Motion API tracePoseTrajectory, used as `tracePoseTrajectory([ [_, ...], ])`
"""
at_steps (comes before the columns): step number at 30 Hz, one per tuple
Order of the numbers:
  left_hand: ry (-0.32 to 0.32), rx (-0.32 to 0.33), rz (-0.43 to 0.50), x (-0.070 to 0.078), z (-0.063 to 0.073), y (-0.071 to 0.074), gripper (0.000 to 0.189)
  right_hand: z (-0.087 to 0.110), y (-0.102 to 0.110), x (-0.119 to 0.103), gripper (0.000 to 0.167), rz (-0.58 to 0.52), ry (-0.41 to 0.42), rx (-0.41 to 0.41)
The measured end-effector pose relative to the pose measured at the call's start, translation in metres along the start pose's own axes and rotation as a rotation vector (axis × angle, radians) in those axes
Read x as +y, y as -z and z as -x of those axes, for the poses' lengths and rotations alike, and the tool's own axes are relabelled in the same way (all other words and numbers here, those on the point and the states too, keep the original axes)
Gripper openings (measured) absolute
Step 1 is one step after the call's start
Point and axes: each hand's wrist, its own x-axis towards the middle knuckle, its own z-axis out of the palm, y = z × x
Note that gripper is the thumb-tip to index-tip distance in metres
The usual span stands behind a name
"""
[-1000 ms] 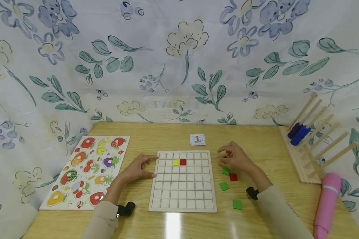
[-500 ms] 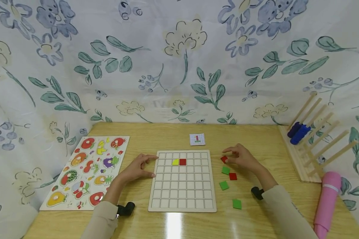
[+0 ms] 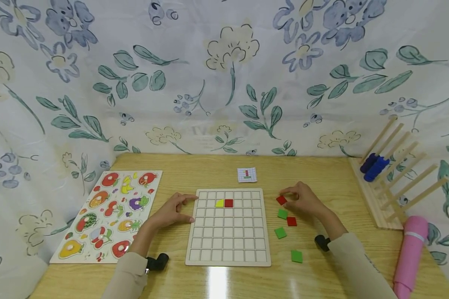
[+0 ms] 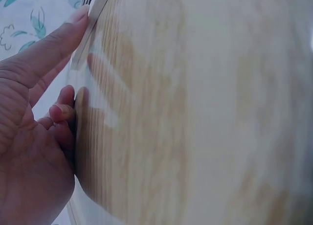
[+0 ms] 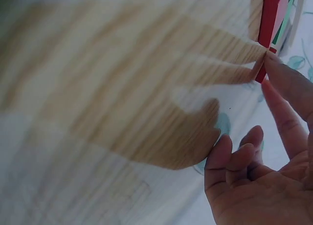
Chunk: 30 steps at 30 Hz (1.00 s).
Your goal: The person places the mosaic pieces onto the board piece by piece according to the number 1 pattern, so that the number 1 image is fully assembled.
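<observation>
My right hand (image 3: 304, 200) pinches a red square tile (image 3: 280, 200) between thumb and index finger, close over the table right of the grid board (image 3: 218, 238). In the right wrist view the thumb and index finger are at this tile (image 5: 259, 77), the other fingers curled in. The left hand (image 3: 169, 212) touches the board's left edge with index finger and thumb stretched out. On the board, a yellow tile with one slanted side (image 3: 219, 203) lies beside a red square (image 3: 229, 203). Several loose tiles lie nearby, including a green one (image 3: 282, 214) and another red one (image 3: 292, 221).
Behind the board lies a small paper card (image 3: 252, 180) with a coloured grid drawing. A fruit puzzle board (image 3: 114, 195) is on the left. On the right stand a wooden peg rack (image 3: 366, 199) with blue pieces and a pink cylindrical object (image 3: 408, 257). Floral cloth hangs behind the table.
The right hand has shifted slightly right, and the red tile, hidden one second ago, now shows between its thumb and index finger. The left hand stays at the board's edge.
</observation>
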Motion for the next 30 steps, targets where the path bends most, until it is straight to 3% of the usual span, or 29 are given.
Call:
tracePoseTrajectory([
  [13,-0.006,-0.003,0.018,0.0023,0.0013,0.0003,0.067,0.0043,-0.0029,0.002,0.022,0.033,-0.093,0.013],
  [20,0.006,0.007,0.012,0.0026,0.0015,-0.0001,0.066,0.0075,-0.0019,-0.0002,0.018,0.12,-0.044,0.045],
  [30,0.004,0.009,0.019,0.0006,0.0014,-0.0005,0.066,0.0091,-0.0018,-0.0077,0.017,0.135,-0.028,0.065],
])
